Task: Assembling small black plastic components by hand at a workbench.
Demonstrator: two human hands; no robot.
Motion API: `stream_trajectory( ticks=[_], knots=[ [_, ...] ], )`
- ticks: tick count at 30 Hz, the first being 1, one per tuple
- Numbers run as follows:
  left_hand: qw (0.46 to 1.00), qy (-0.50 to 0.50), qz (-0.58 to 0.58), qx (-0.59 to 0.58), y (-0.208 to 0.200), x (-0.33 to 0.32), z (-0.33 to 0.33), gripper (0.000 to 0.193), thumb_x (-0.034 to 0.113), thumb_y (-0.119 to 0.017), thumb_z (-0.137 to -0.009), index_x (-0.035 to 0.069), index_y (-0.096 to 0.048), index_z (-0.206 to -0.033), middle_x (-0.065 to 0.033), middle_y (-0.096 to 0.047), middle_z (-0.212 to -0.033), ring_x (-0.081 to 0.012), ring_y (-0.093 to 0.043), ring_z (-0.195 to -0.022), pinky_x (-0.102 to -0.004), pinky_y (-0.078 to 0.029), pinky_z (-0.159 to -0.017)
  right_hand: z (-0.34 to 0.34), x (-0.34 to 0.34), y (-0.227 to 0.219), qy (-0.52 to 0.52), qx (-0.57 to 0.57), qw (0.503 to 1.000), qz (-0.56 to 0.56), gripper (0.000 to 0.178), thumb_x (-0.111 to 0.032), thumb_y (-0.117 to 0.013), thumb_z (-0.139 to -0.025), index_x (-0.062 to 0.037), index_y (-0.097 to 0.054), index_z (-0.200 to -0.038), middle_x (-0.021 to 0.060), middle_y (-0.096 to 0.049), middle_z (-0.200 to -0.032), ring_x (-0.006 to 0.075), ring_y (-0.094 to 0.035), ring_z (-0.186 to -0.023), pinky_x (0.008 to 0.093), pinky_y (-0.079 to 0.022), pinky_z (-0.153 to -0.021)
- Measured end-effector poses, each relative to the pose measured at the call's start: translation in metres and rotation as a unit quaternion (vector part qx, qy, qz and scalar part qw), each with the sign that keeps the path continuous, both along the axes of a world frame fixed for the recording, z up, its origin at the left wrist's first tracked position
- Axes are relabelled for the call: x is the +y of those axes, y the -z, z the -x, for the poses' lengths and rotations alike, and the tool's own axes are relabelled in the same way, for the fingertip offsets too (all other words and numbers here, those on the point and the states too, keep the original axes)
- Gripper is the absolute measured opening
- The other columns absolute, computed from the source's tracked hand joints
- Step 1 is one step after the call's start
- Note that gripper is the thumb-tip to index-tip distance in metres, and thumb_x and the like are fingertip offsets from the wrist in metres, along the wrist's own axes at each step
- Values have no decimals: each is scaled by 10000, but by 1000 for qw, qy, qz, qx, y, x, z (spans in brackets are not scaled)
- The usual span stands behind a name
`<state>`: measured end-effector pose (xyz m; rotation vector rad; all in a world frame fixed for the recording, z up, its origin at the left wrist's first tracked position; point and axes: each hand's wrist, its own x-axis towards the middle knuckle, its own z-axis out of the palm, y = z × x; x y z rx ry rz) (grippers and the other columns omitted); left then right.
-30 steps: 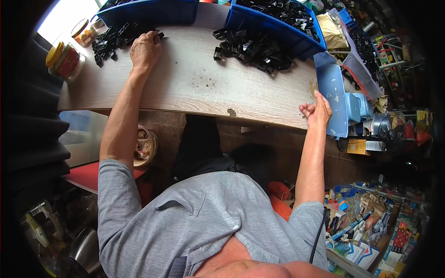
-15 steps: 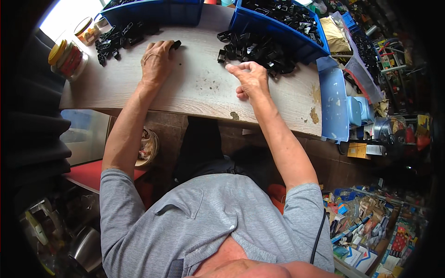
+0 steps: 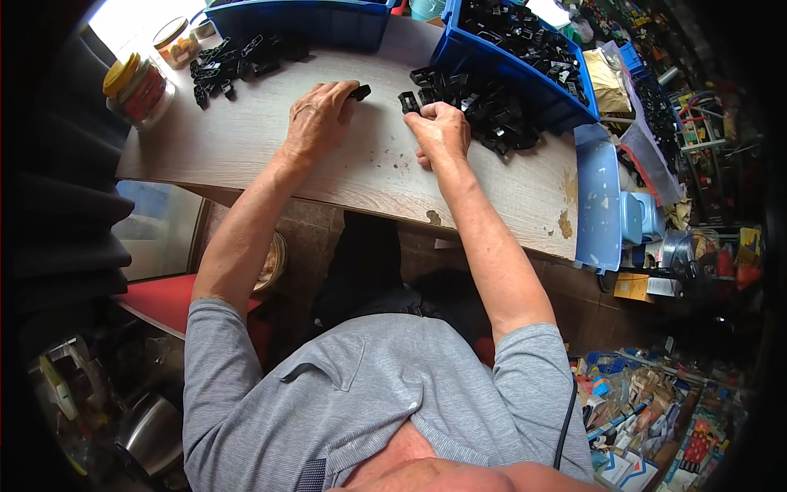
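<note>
My left hand is over the middle of the table, its fingers closed round a small black plastic part whose end sticks out past the fingertips. To the right, my right hand has thumb and forefinger pinched at another black plastic part, at the near left edge of a heap of similar black parts. Its other fingers are curled under the palm. A second, flatter group of black parts lies at the far left of the table.
Two blue bins, a left one and a right one full of black parts, stand along the back. Lidded jars, one yellow-topped jar, are at the left. A light-blue plastic panel borders the table's right end.
My left hand has moved right with the black part, toward the heap. The right hand's thumb and forefinger have closed in on a part at the heap's edge. The view has shifted slightly.
</note>
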<state>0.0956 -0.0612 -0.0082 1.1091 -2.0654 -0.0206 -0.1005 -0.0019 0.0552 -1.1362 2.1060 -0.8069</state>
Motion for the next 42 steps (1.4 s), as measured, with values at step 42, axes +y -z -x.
stream_trajectory(
  ticks=[42],
  knots=[
    [994,100,28,-11,-5,40,28,360,159,-742,-900,107,-694,-1253,-123,-695,-1236,-291,-660,-1153,-399,-601,-925,40,42,14,-166,-152,974,-17,308,-149,-771,-875,-52,-708,-1160,12,-597,-569,95,-547,-419,267,-428,-360]
  ],
)
